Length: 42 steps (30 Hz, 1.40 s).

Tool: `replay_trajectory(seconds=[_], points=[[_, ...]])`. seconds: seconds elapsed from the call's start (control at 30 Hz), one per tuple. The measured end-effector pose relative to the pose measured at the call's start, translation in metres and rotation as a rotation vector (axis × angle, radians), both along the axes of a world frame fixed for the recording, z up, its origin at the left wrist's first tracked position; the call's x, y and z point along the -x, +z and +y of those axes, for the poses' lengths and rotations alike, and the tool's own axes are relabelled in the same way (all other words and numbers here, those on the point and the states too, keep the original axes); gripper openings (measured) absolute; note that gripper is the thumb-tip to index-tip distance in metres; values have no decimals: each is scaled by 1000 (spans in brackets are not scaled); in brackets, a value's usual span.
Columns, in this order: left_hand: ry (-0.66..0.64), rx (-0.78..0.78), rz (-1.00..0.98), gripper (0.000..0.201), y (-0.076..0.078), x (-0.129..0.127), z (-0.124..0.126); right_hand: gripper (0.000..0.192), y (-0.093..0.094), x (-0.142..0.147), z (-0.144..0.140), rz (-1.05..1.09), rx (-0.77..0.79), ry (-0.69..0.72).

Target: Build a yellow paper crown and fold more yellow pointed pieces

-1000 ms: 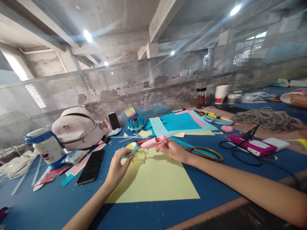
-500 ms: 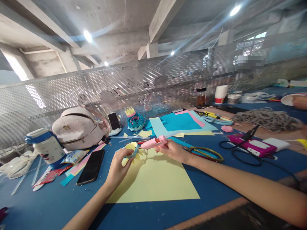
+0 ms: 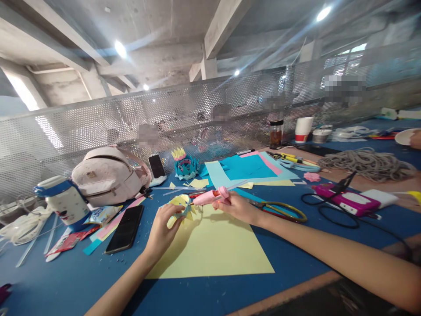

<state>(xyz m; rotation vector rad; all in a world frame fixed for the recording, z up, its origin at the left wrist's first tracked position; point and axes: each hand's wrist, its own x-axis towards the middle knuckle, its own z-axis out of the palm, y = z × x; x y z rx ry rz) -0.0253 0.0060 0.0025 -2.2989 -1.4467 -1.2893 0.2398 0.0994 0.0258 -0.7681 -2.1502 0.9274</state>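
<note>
My left hand is closed on a ring-shaped paper piece with pointed yellow petals and a light blue band. A pink hot glue gun is gripped in my right hand, its nozzle pointing left at the paper piece's right edge. Whether the tip touches the paper I cannot tell. Under both hands lies a large yellow sheet of paper. Behind them stands a blue paper flower with a yellow and pink top. Scissors with yellow handles lie right of my right hand.
On the left are a black phone, a pale pink backpack and a blue-and-white bottle. Blue paper sheets lie at the back. To the right are a magenta device with black cable and a grey cord coil.
The paper piece has turned slightly in my left hand, while the glue gun stays almost in place. At the far right, another person's hand with a white round item has shifted right.
</note>
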Motion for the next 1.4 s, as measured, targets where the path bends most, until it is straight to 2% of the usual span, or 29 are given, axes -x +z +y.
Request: replay_trajectory(seconds=[0.33,1.4], points=[[16,13,14,14,1,-2,-2,49,-1,0,-1,-2,-10,3],[-56,-1,38,14,1,2,-1,50,2,0,-2,-3,-26,32]])
